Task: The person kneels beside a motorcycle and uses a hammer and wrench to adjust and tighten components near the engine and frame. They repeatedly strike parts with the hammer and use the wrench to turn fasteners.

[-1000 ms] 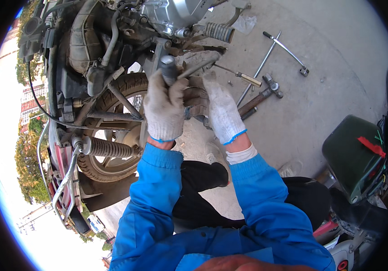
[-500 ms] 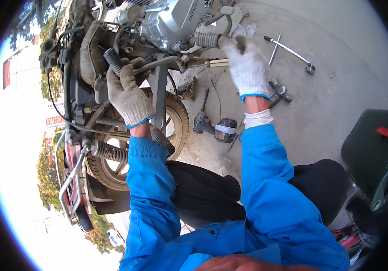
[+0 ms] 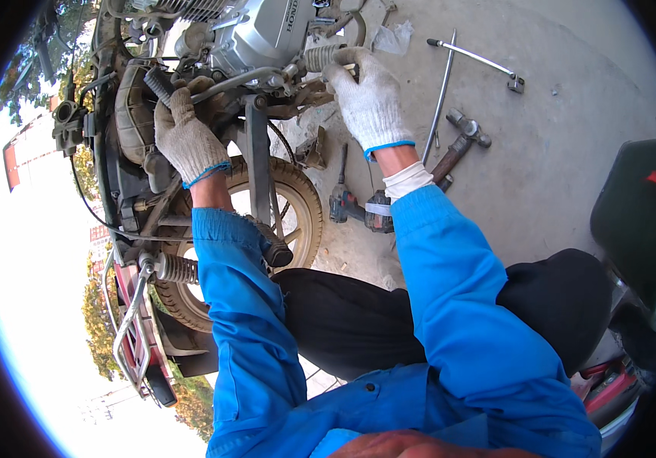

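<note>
My left hand, in a whitish knit glove with a blue cuff, is closed around the kick-start lever near its black ribbed rubber end. My right hand, gloved the same way, has its fingers curled around the outer end of the ribbed footrest. Its palm side is hidden, so I cannot see whether anything else is in it. Both parts belong to a motorcycle with a silver engine, which appears turned on its side in the picture.
A hammer lies on the concrete beside a long metal rod and a socket wrench. Nearer sits a cordless power tool. The rear wheel is by my left forearm. At the right stands a dark green container.
The whole view has shifted somewhat. Both hands appear farther up and left, staying at the lever and the footrest. The light rods beside my right hand have gone largely out of sight.
</note>
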`<act>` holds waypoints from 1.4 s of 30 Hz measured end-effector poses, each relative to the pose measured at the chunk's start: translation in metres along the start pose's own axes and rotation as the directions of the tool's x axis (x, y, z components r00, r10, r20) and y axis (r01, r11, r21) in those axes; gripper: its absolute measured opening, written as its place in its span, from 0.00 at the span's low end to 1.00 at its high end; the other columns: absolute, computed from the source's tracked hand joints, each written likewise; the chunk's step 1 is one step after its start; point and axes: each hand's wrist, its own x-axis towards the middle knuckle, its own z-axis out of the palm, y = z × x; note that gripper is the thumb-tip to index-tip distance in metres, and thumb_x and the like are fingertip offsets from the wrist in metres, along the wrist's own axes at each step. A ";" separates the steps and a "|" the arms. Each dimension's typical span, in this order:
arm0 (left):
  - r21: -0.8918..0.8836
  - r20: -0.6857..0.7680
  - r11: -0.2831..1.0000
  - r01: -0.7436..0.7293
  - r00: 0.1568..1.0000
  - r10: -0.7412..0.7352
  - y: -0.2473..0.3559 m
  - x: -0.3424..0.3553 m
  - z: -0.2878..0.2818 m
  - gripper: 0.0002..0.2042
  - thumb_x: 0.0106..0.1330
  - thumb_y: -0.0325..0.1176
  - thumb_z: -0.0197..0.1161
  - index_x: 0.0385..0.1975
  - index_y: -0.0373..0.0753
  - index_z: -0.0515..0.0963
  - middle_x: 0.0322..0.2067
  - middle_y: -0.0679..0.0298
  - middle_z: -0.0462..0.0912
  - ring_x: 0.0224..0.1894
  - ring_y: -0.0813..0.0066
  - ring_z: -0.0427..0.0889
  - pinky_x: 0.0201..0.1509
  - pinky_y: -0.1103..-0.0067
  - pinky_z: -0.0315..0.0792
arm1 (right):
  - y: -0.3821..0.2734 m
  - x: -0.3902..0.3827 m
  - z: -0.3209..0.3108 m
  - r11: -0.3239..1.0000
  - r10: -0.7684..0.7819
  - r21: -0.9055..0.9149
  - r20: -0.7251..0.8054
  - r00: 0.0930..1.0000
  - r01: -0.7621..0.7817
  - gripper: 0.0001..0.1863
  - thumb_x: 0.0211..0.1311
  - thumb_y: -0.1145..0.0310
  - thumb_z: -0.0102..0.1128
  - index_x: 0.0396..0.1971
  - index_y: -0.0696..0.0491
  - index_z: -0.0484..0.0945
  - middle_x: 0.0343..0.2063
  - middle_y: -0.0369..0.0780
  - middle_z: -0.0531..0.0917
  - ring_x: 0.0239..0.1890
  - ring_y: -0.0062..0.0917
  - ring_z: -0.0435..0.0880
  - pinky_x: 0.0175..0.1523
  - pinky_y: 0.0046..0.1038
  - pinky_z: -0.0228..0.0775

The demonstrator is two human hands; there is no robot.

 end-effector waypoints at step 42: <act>-0.103 0.142 0.994 0.021 0.990 -0.007 -0.076 0.022 0.011 0.07 0.76 0.23 0.65 0.49 0.30 0.78 0.45 0.49 0.89 0.46 0.61 0.91 0.51 0.69 0.91 | 0.024 -0.002 -0.018 0.949 -0.152 0.280 0.013 0.988 0.142 0.37 0.53 0.59 0.82 0.63 0.55 0.78 0.48 0.42 0.87 0.44 0.33 0.91 0.53 0.34 0.84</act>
